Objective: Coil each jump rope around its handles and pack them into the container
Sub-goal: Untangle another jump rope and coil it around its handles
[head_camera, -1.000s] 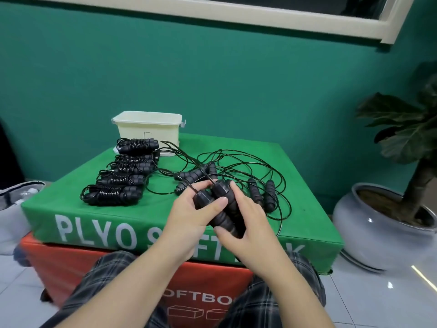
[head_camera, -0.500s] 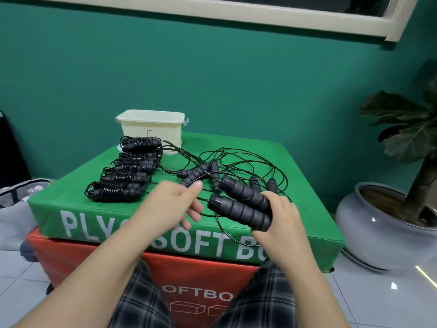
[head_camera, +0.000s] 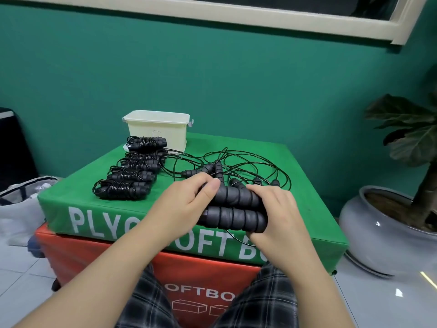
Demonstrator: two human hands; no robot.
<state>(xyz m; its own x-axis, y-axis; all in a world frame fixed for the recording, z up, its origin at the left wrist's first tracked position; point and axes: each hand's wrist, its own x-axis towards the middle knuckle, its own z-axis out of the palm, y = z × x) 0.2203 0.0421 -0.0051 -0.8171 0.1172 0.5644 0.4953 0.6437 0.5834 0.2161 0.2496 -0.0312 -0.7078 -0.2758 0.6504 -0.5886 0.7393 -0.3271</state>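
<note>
Two black ribbed jump rope handles (head_camera: pixel 233 209) lie side by side, held above the front of the green soft box (head_camera: pixel 307 185). My right hand (head_camera: pixel 279 214) grips their right ends. My left hand (head_camera: pixel 189 204) grips their left ends, thumb on the upper handle. Thin black rope (head_camera: pixel 248 166) trails loose behind them in a tangle with more uncoiled handles (head_camera: pixel 208 169). Several coiled jump ropes (head_camera: pixel 123 189) lie in a row at the left. A cream container (head_camera: pixel 157 129) stands at the back left.
The green soft box sits on a red one (head_camera: pixel 94 256). A potted plant in a grey pot (head_camera: pixel 383 233) stands on the floor at right. A white bag (head_camera: pixel 21 209) lies on the floor at left. My plaid-clad legs are below.
My left hand has come back from the rope onto the left ends of the handles. The handles have turned from slanted to nearly level between both hands.
</note>
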